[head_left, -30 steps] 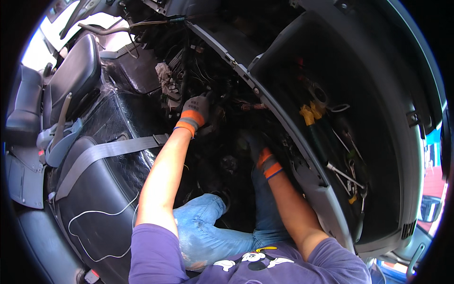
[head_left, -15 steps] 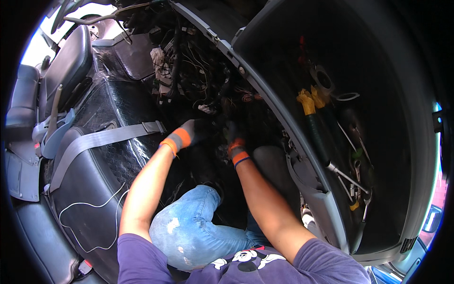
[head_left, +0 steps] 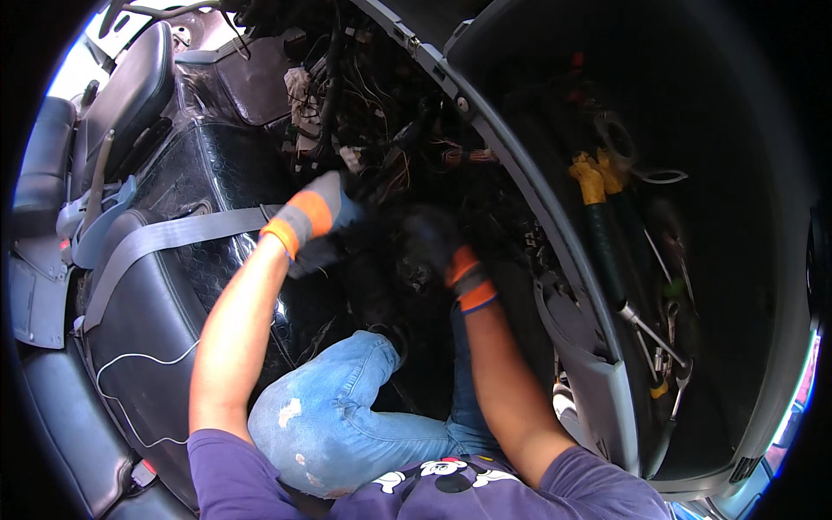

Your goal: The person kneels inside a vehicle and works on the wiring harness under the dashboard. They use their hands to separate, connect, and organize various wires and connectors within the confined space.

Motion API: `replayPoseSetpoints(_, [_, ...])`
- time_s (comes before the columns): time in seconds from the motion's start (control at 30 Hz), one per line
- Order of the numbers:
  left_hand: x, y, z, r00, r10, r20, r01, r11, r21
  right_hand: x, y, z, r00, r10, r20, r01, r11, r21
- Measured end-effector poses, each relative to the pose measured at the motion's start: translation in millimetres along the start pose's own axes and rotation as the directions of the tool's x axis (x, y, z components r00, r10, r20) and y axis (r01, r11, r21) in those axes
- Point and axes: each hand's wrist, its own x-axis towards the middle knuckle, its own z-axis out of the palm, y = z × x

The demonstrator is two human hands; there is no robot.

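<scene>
Both my hands wear grey work gloves with orange bands at the wrist and reach into the dark footwell below the opened dashboard. My left hand [head_left: 322, 208] is nearest to the hanging wires [head_left: 394, 169], just below a small pale connector [head_left: 351, 158]. Its fingers are dark and smeared, so what they touch is hidden. To the right, my right hand [head_left: 442, 247] is low in the footwell, clear of my left hand. Shadow and motion blur hide its fingers and anything in them.
A dashboard shell [head_left: 520, 186] runs along the right, its deep tray holding a socket wrench [head_left: 650, 331], spanners and yellow-handled pliers [head_left: 589, 180]. A grey seat belt [head_left: 182, 232] crosses the black seat [head_left: 139, 303] on the left, where a white cable [head_left: 143, 357] lies.
My hands have moved apart: the left went up and to the left, the right shifted slightly to the right. The whole view has also shifted a little.
</scene>
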Motion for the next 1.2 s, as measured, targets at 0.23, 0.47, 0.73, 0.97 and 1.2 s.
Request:
replayPoseSetpoints(0.23, [26.7,70.9,-90.8,0.990,0.024,-0.141,0.062,0.815,0.576,91.0,2.8,-80.7,0.971,-0.078,-0.225,0.089,0.995,0.040])
replayPoseSetpoints(0.47, [70.2,32.9,-112.7,0.994,0.078,-0.083,0.030,0.524,0.851,76.4,-35.7,-17.4,0.811,-0.536,0.234,0.562,0.604,-0.565])
replayPoseSetpoints(0.73, [73.0,57.6,-91.6,0.752,0.264,-0.604,0.206,0.776,0.596,102.2,-36.4,3.9,0.760,-0.626,0.172,0.641,0.681,-0.354])
replayPoseSetpoints(0.97, [63.4,30.3,-58.5,0.691,0.200,-0.694,-0.119,0.979,0.163,94.0,-36.5,13.0,0.875,-0.477,0.078,0.481,0.875,-0.055])
replayPoseSetpoints(1.2, [47.7,19.7,-52.6,0.812,0.252,-0.526,-0.251,0.965,0.075,86.6,-41.9,11.5,0.894,-0.402,0.197,0.391,0.916,0.093])
